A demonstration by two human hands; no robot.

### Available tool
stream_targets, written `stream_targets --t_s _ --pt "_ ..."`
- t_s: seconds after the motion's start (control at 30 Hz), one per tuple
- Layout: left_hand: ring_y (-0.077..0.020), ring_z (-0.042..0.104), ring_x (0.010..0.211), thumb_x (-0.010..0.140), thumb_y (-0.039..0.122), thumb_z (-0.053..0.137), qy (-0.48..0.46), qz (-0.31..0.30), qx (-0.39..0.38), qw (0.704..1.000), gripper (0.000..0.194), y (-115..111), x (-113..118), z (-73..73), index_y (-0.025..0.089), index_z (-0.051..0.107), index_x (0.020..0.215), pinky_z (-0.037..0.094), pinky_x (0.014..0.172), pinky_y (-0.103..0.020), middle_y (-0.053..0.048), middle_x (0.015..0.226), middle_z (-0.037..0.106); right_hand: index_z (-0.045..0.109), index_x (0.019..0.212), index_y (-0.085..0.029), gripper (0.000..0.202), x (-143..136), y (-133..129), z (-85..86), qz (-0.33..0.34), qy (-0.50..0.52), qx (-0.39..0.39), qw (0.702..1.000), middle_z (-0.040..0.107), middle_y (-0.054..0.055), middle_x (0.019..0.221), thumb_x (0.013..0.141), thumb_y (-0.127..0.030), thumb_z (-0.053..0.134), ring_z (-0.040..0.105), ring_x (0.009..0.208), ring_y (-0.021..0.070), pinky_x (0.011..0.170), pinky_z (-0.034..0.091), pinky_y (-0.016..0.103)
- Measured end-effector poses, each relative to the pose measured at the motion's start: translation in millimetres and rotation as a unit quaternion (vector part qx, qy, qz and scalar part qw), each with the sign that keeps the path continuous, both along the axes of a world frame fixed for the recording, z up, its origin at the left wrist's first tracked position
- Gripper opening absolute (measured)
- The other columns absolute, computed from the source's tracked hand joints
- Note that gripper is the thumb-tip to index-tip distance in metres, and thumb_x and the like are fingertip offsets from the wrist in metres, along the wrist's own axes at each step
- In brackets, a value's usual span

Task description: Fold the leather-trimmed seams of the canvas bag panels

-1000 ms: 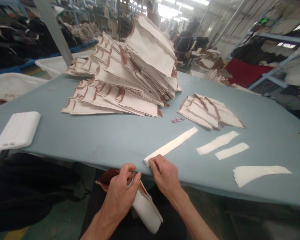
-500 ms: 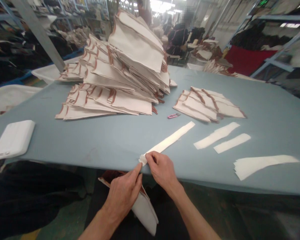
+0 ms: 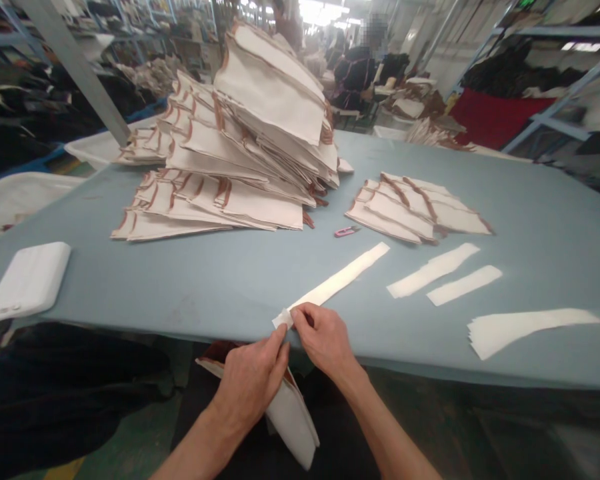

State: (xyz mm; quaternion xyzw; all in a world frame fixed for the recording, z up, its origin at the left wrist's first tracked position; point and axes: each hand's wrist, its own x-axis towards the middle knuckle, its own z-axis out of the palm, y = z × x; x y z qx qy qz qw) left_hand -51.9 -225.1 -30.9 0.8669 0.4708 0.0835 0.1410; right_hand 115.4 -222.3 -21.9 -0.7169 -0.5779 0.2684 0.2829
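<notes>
A long cream-white strip (image 3: 347,275) lies slantwise on the table, its near end at the front edge. At that end is a small whitish flap (image 3: 283,319), folded or separate, I cannot tell which. My left hand (image 3: 255,370) presses its thumb and forefinger together at the flap. Beside it, my right hand (image 3: 325,337) pinches the strip's near end, its other fingers curled. Below the table edge, a cream fabric piece with brown edging (image 3: 293,420) rests on my lap, partly hidden under my left hand.
Large stacks of brown-edged cream fabric pieces (image 3: 273,93) stand at the back left, a smaller fanned pile (image 3: 405,207) at the right. Pink thread snips (image 3: 347,232) lie between. More strips (image 3: 465,285) and a strip bundle (image 3: 505,333) lie right; a white box-like device (image 3: 27,280) left.
The small flap at the strip's near end looks flatter and spreads further left. My left fingers have shifted slightly; my right hand stays almost still.
</notes>
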Motion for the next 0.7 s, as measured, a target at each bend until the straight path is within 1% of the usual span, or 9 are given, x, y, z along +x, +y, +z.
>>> stream_targets --t_s 0.1,0.17,0.27,0.33,0.43,0.5,0.6,0.7 --pt "-0.0263 0.081 0.074 0.101 0.024 0.054 0.006 -0.008 -0.007 1.0 0.039 -2.7 -4.0 -2.3 0.019 0.064 0.139 0.056 0.06 -0.028 -0.008 0.09 0.084 0.072 0.073 -0.024 0.037 0.6 0.9 -3.0 -0.007 0.006 0.001 1.0 0.071 0.0 0.066 0.099 -0.036 0.05 0.061 0.063 0.0179 0.063 0.035 0.028" --pt "-0.0255 0.081 0.076 0.101 0.024 0.055 0.004 -0.008 -0.011 1.0 0.04 -3.1 -6.4 -2.7 0.021 0.064 0.139 0.056 0.061 -0.027 -0.007 0.092 0.085 0.071 0.074 -0.024 0.036 1.4 0.7 -4.1 -0.01 0.013 0.003 1.0 0.072 0.0 0.068 0.1 -0.036 0.049 0.062 0.063 0.0179 0.064 0.036 0.028" --pt "-0.0243 0.082 0.079 0.101 0.025 0.054 0.0 0.001 -0.015 1.0 0.034 -2.1 -7.4 -1.7 0.022 0.067 0.133 0.056 0.063 -0.026 -0.006 0.093 0.084 0.069 0.075 -0.024 0.035 1.9 -0.7 -4.1 -0.013 0.026 0.007 1.0 0.072 0.0 0.068 0.1 -0.037 0.048 0.061 0.063 0.0175 0.064 0.037 0.027" --pt "-0.0246 0.082 0.077 0.103 0.025 0.051 -0.001 0.013 -0.016 1.0 0.033 -1.2 -5.7 -0.2 0.02 0.067 0.131 0.056 0.062 -0.026 -0.006 0.09 0.084 0.067 0.075 -0.024 0.034 1.0 -2.0 -3.8 -0.012 0.037 0.01 0.999 0.072 0.0 0.068 0.1 -0.037 0.047 0.06 0.061 0.0169 0.063 0.036 0.027" --pt "-0.0257 0.081 0.074 0.104 0.025 0.05 0.003 0.018 -0.017 1.0 0.04 0.0 -0.3 2.1 0.016 0.06 0.141 0.056 0.061 -0.027 -0.008 0.086 0.084 0.064 0.078 -0.023 0.032 -0.9 -3.1 -5.0 -0.01 0.056 0.019 0.998 0.072 0.0 0.071 0.1 -0.038 0.046 0.062 0.063 0.0168 0.064 0.039 0.027" --pt "-0.0256 0.081 0.072 0.102 0.026 0.052 0.009 0.006 -0.018 1.0 0.042 1.1 3.0 3.0 0.017 0.06 0.143 0.056 0.061 -0.026 -0.009 0.086 0.084 0.062 0.079 -0.023 0.033 0.6 -2.8 -6.9 -0.015 0.074 0.027 0.997 0.071 0.0 0.07 0.1 -0.041 0.045 0.062 0.064 0.0168 0.064 0.041 0.027" --pt "-0.0247 0.08 0.068 0.101 0.026 0.053 0.017 -0.01 -0.017 1.0 0.04 3.3 4.2 2.9 0.021 0.065 0.139 0.056 0.06 -0.025 -0.009 0.082 0.084 0.054 0.076 -0.024 0.04 14.1 -0.6 -9.4 -0.044 0.098 0.037 0.994 0.064 -0.001 0.063 0.104 -0.046 0.037 0.059 0.057 0.0158 0.058 0.044 0.026" --pt "-0.0239 0.08 0.067 0.1 0.027 0.054 0.015 -0.019 -0.008 1.0 0.041 5.0 2.4 1.5 0.021 0.066 0.139 0.055 0.058 -0.023 -0.008 0.079 0.083 0.052 0.076 -0.023 0.044 43.5 5.2 -8.7 -0.09 0.096 0.048 0.99 0.06 -0.002 0.061 0.107 -0.049 0.034 0.058 0.055 0.0152 0.056 0.047 0.026"
